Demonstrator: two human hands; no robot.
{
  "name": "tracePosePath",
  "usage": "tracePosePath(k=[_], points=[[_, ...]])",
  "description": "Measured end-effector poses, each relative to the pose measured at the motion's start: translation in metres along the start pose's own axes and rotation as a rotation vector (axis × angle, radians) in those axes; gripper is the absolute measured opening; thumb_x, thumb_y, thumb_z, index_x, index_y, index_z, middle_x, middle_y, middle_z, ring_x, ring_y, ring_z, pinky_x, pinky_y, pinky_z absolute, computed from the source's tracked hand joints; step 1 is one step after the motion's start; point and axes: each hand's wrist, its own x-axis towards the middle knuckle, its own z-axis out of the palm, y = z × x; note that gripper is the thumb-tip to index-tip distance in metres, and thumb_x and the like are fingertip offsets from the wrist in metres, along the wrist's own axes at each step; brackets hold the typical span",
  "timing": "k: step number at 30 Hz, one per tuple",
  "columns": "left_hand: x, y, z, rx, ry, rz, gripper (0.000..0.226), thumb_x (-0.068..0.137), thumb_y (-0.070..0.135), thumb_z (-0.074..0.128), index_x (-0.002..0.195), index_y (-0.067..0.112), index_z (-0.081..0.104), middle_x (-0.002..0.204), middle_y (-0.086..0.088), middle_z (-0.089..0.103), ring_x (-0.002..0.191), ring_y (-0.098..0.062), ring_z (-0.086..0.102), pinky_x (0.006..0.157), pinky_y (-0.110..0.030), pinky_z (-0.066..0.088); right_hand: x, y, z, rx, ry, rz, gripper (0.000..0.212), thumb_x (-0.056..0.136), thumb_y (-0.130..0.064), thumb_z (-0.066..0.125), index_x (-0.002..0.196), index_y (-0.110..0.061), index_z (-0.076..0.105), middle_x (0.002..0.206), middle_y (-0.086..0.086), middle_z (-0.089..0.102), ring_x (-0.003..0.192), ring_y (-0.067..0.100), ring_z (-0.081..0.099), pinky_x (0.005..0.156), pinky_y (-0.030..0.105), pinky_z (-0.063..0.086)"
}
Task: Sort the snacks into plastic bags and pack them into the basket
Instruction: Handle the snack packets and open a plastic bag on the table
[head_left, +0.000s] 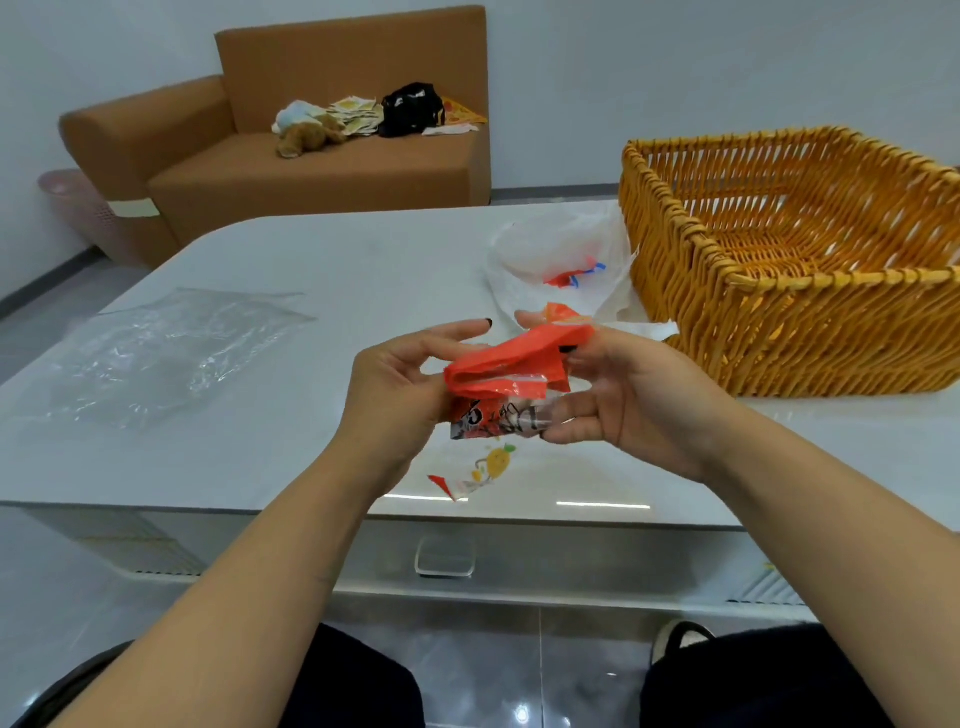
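**A:** How are your hands set?

**B:** Both your forearms reach forward over the near edge of the white table (332, 270), palms turned toward each other. Your left hand (400, 384) has its fingers curled around the left end of the orange plastic bag (506, 358), index finger stretched out above it. Your right hand (618, 395) pinches the bag's other end between thumb and upper fingers, while the lower fingers curl under a snack packet (498, 418) with red, black and white print that hangs beneath the bag's folded mouth.

**A:** And the bag itself?

**B:** Thin, glossy film, crumpled into a soft band between your hands, held up above the tabletop. Just below it on the table lies a clear wrapper with a yellow fruit print (488, 467) and a red corner.

**A:** Where's the basket?

**B:** The wicker basket (779, 322) stands on the table to your right, close to your right hand but apart from it: stiff orange-yellow woven strands, rectangular, with a thick braided rim. Touching its left wall is a floppy white plastic bag (561, 260) with red and blue wrappers showing through it. To your left a flat, wrinkled transparent bag (156, 353) lies on the smooth, shiny tabletop.
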Motion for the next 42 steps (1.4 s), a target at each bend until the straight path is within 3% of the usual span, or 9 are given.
tracePosePath(k=[3, 9, 12, 17, 22, 28, 32, 38, 42], points=[[0.002, -0.003, -0.007, 0.255, 0.019, 0.170, 0.040, 0.084, -0.021, 0.058, 0.074, 0.014, 0.071, 0.118, 0.002, 0.068, 0.084, -0.016, 0.074, 0.061, -0.026, 0.059, 0.002, 0.008, 0.004, 0.127, 0.055, 0.098, 0.037, 0.097, -0.025, 0.036, 0.115, -0.012, 0.065, 0.099, 0.015, 0.066, 0.076, 0.030, 0.068, 0.062, 0.037, 0.058], [-0.001, -0.006, -0.010, 0.390, 0.028, 0.313, 0.034, 0.090, -0.007, 0.061, 0.080, 0.024, 0.071, 0.121, 0.001, 0.063, 0.115, -0.005, 0.058, 0.058, -0.015, 0.055, 0.001, 0.012, 0.015, 0.306, 0.131, 0.137, 0.044, 0.091, -0.047, 0.049, 0.106, -0.009, 0.065, 0.101, 0.016, 0.068, 0.088, 0.031, 0.068, 0.071, 0.039, 0.057], [-0.001, -0.009, -0.010, 0.462, -0.032, 0.333, 0.038, 0.087, -0.013, 0.060, 0.079, 0.022, 0.071, 0.121, 0.003, 0.063, 0.110, -0.004, 0.060, 0.061, -0.017, 0.056, 0.001, 0.017, 0.014, 0.058, 0.206, 0.109, 0.022, 0.091, -0.023, 0.061, 0.106, -0.006, 0.065, 0.098, 0.013, 0.072, 0.081, 0.022, 0.071, 0.064, 0.030, 0.058], [-0.003, -0.001, -0.006, 0.249, -0.148, 0.066, 0.036, 0.089, -0.014, 0.055, 0.101, 0.019, 0.061, 0.122, 0.007, 0.065, 0.093, -0.017, 0.072, 0.063, -0.026, 0.059, -0.002, 0.014, 0.007, -0.139, 0.321, -0.015, 0.008, 0.087, -0.002, 0.065, 0.095, -0.003, 0.067, 0.081, 0.010, 0.071, 0.063, 0.012, 0.064, 0.047, 0.017, 0.048], [0.000, 0.006, -0.012, -0.055, -0.337, -0.259, 0.054, 0.070, 0.028, 0.074, 0.119, 0.016, 0.054, 0.104, -0.005, 0.074, 0.093, -0.027, 0.073, 0.069, -0.028, 0.058, -0.001, 0.002, 0.003, -0.204, 0.400, -0.170, 0.020, 0.084, -0.002, 0.067, 0.104, -0.007, 0.067, 0.086, 0.007, 0.073, 0.066, 0.012, 0.069, 0.049, 0.016, 0.050], [0.001, -0.003, 0.015, 0.106, -0.177, -0.318, 0.020, 0.091, 0.021, 0.065, 0.107, 0.012, 0.056, 0.095, -0.008, 0.075, 0.084, -0.021, 0.074, 0.069, -0.030, 0.060, -0.003, -0.001, 0.001, -0.776, 0.467, -0.377, 0.024, 0.085, -0.010, 0.069, 0.097, -0.030, 0.064, 0.084, -0.010, 0.069, 0.074, 0.007, 0.070, 0.053, 0.017, 0.054], [0.004, -0.006, 0.022, 0.217, -0.046, -0.323, 0.014, 0.092, 0.018, 0.066, 0.104, 0.017, 0.057, 0.087, -0.004, 0.075, 0.074, -0.014, 0.074, 0.059, -0.023, 0.057, 0.003, 0.009, 0.002, -0.922, 0.550, -0.484, 0.026, 0.084, -0.012, 0.072, 0.104, -0.028, 0.069, 0.089, -0.010, 0.070, 0.079, 0.010, 0.070, 0.063, 0.027, 0.060], [0.002, -0.006, 0.033, 0.075, 0.074, -0.342, 0.013, 0.089, 0.013, 0.069, 0.094, 0.011, 0.057, 0.080, -0.010, 0.073, 0.064, -0.018, 0.073, 0.057, -0.026, 0.058, 0.007, 0.012, 0.005, -0.491, 0.607, -0.418, 0.025, 0.079, 0.005, 0.070, 0.094, -0.015, 0.066, 0.087, 0.001, 0.073, 0.072, 0.009, 0.071, 0.060, 0.018, 0.055], [-0.001, -0.003, 0.035, -0.095, 0.044, -0.422, 0.012, 0.091, 0.010, 0.065, 0.089, 0.011, 0.054, 0.084, -0.015, 0.075, 0.070, -0.028, 0.074, 0.053, -0.026, 0.057, 0.008, 0.013, 0.012, -0.418, 0.643, -0.457, 0.026, 0.077, 0.006, 0.070, 0.088, -0.017, 0.068, 0.082, 0.002, 0.073, 0.072, 0.012, 0.070, 0.060, 0.018, 0.053]])
